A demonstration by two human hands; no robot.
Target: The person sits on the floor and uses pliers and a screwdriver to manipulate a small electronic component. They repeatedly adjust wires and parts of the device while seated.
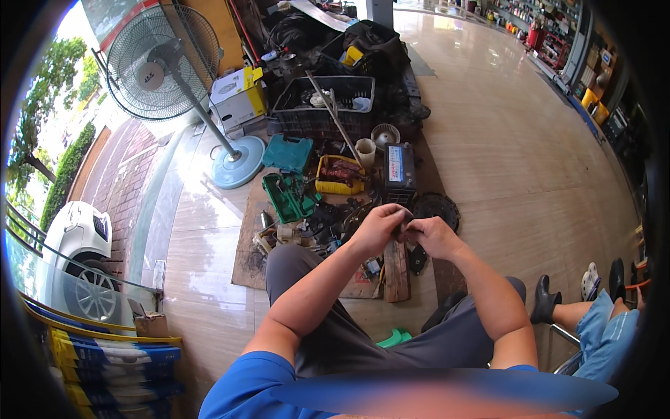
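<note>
In front of my knees, my left hand (pixel 381 227) and my right hand (pixel 437 238) meet with fingers pinched together. Between their fingertips is a small dark part (pixel 405 219), mostly covered, so its kind does not show. Right below the hands lies a worn wooden block (pixel 397 274). A black round disc (pixel 438 209) lies just beyond my right hand. Behind the hands stands a black battery (pixel 400 167) with a pale label. Loose metal and plastic parts (pixel 326 222) are scattered to the left of my left hand.
A yellow tub (pixel 340 183) of reddish-brown parts and an open green tool case (pixel 285 198) lie farther off. Behind them stands a black crate (pixel 322 115). A pedestal fan (pixel 238 160) is at the left. Another person's leg (pixel 574 315) is at the right.
</note>
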